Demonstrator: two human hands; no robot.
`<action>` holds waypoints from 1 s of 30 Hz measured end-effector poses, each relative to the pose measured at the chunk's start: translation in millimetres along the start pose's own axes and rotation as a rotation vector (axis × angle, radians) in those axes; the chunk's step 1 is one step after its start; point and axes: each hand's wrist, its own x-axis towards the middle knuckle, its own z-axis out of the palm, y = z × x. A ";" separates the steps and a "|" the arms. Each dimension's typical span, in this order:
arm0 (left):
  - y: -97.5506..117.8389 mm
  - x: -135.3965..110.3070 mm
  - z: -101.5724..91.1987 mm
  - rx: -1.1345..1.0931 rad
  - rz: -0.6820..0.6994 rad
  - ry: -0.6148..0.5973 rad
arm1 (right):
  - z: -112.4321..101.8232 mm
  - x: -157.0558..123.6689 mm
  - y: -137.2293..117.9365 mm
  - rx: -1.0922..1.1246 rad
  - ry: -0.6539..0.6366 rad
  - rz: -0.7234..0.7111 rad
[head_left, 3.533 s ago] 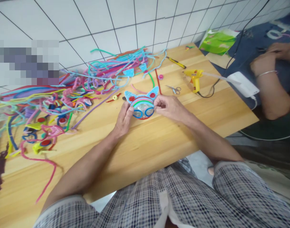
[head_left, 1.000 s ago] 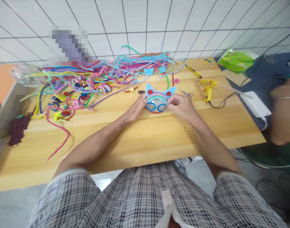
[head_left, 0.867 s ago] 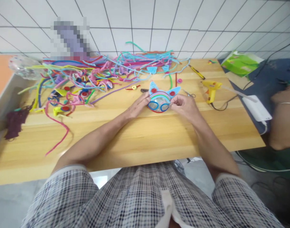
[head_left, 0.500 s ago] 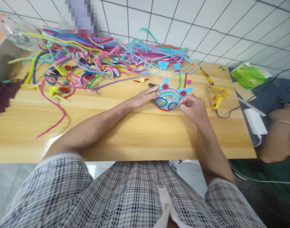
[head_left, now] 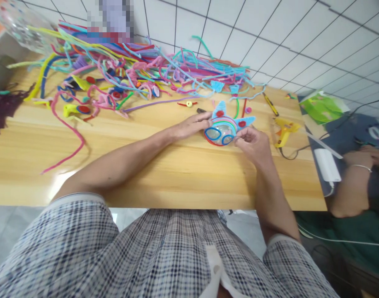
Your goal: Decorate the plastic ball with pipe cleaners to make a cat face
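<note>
A clear round ornament (head_left: 220, 132) rests on the wooden table, trimmed with bands of coloured pipe cleaner. Two blue ovals like spectacles sit on its front, and two light-blue pointed ears with red discs rise from its top. My left hand (head_left: 194, 125) is closed against its left side, fingers along the edge by an ear. At its right side, my right hand (head_left: 253, 140) pinches the rim beside the right blue oval; the fingertips' exact hold is too small to make out. Behind my left fingers lies a small dark clip (head_left: 201, 110).
A heap of coloured pipe cleaners (head_left: 139, 68) spreads along the wall. To the right are a yellow glue gun (head_left: 284, 130) with its cord, a yellow cutter knife (head_left: 271, 104), a white power bank (head_left: 327, 164) and a green packet (head_left: 323, 106). Another person's arm (head_left: 352, 182) rests at far right.
The view has shifted slightly. Both hands keep the same hold on the ornament, and it stays in nearly the same place. The other person's hands at right have moved a little.
</note>
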 end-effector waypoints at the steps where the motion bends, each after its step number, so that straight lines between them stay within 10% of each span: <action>1: -0.3 -0.2 0.3 0.013 0.008 0.000 | -0.4 -0.2 -0.4 0.000 0.000 0.001; 17: -14.8 0.4 9.9 -0.031 -0.018 0.186 | -11.6 -3.9 -8.9 0.005 -0.035 -0.052; 25: -7.9 -0.8 1.3 0.296 0.296 0.734 | -20.2 -15.1 -33.8 -0.090 -0.121 -0.160; 30: 44.8 -25.6 37.8 0.790 0.557 0.446 | -20.5 -31.1 -48.7 -0.227 -0.156 -0.267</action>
